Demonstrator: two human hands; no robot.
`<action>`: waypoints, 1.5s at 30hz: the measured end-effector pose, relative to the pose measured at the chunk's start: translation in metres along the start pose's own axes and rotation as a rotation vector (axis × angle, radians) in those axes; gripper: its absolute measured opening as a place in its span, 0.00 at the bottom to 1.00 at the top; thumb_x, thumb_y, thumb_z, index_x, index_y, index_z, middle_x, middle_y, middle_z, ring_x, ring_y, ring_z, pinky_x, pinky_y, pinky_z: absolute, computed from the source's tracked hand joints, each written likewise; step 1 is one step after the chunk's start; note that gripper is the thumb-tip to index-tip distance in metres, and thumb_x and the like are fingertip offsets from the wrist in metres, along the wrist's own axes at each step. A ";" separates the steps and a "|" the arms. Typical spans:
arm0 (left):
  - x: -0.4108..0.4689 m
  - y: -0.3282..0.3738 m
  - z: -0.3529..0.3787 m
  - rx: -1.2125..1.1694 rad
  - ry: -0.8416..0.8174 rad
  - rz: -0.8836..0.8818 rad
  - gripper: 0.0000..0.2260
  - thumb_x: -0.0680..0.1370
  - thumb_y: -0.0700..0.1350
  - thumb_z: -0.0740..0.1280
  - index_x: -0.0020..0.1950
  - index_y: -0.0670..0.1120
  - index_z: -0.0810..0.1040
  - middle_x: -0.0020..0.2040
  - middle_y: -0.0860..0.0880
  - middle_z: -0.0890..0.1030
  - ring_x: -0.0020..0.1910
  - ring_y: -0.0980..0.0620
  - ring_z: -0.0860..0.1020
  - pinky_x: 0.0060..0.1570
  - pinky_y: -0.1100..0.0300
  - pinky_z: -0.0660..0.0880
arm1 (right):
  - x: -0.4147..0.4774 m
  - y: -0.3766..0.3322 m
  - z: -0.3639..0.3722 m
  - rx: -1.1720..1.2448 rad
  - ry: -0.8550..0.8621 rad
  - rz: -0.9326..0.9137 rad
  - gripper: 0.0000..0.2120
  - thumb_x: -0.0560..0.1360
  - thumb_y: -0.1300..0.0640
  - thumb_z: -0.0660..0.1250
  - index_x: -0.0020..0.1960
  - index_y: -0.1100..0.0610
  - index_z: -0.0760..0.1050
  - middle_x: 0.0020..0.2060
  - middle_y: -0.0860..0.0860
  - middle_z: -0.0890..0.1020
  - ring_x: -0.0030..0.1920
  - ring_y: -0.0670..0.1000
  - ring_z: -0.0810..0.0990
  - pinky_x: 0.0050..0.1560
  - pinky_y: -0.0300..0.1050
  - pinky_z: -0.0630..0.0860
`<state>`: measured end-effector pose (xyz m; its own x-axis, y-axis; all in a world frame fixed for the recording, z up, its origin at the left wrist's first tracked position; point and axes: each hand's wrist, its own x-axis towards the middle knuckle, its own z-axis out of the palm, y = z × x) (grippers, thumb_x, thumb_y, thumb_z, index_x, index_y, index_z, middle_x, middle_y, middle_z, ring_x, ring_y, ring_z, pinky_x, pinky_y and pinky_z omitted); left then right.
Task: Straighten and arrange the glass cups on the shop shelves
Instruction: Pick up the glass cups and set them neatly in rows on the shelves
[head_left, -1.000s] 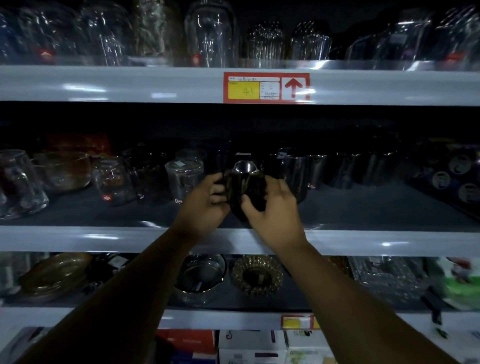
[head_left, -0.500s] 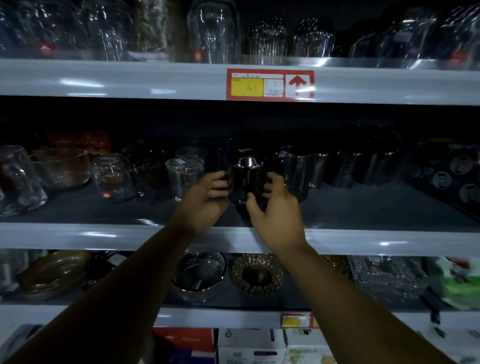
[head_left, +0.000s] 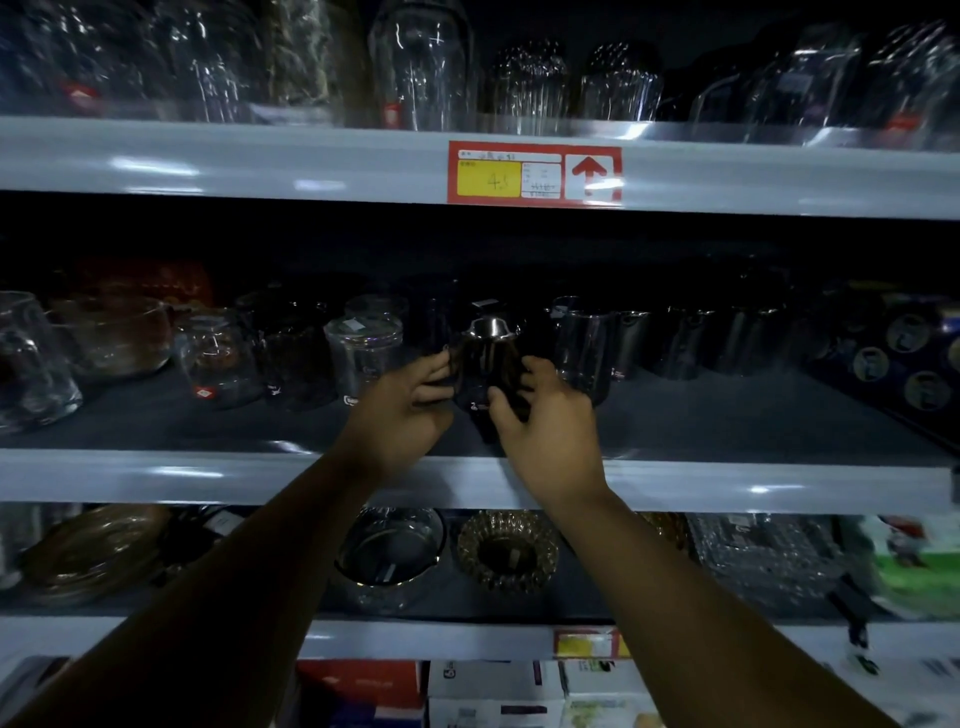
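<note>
Occupying the centre of the middle shelf (head_left: 156, 478), the dark glass cup (head_left: 491, 364) is sitting between a clear glass jar (head_left: 363, 348) and a clear tumbler (head_left: 582, 348). The left grip (head_left: 402, 410) and the right grip (head_left: 550, 426) are curling their fingers round its sides; its base is hidden. It looks as if this one cup is being lined up, while the mixed glassware (head_left: 114, 338) further left is awaiting arranging.

dark cup (head_left: 488, 358) moved further back on shelf (head_left: 727, 431), left hand (head_left: 402, 410), right hand (head_left: 550, 423) following
</note>
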<state>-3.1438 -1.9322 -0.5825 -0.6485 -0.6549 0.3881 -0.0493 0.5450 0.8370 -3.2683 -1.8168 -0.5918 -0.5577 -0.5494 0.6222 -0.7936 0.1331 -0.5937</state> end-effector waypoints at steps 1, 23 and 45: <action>0.000 0.000 0.001 0.026 -0.001 0.006 0.31 0.76 0.27 0.63 0.78 0.44 0.67 0.70 0.46 0.76 0.63 0.52 0.79 0.63 0.61 0.75 | 0.000 -0.001 -0.001 -0.002 -0.003 -0.002 0.25 0.80 0.49 0.67 0.72 0.60 0.69 0.53 0.57 0.84 0.51 0.56 0.84 0.51 0.54 0.83; 0.006 0.012 0.022 0.207 0.210 -0.016 0.26 0.76 0.48 0.75 0.72 0.45 0.74 0.62 0.49 0.82 0.48 0.58 0.82 0.55 0.57 0.80 | 0.021 -0.005 -0.047 -0.022 -0.047 -0.052 0.10 0.79 0.58 0.66 0.58 0.57 0.79 0.45 0.53 0.85 0.40 0.51 0.82 0.42 0.51 0.82; -0.042 0.058 -0.007 0.262 0.036 -0.019 0.11 0.78 0.41 0.71 0.59 0.45 0.77 0.44 0.48 0.80 0.42 0.55 0.77 0.42 0.74 0.70 | 0.059 -0.004 -0.093 -0.273 -0.202 0.090 0.08 0.81 0.54 0.67 0.50 0.60 0.77 0.47 0.59 0.81 0.47 0.60 0.81 0.47 0.48 0.77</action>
<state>-3.1140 -1.8772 -0.5478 -0.6184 -0.6820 0.3905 -0.2593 0.6461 0.7178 -3.3203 -1.7726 -0.5050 -0.5902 -0.6743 0.4439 -0.7948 0.3890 -0.4659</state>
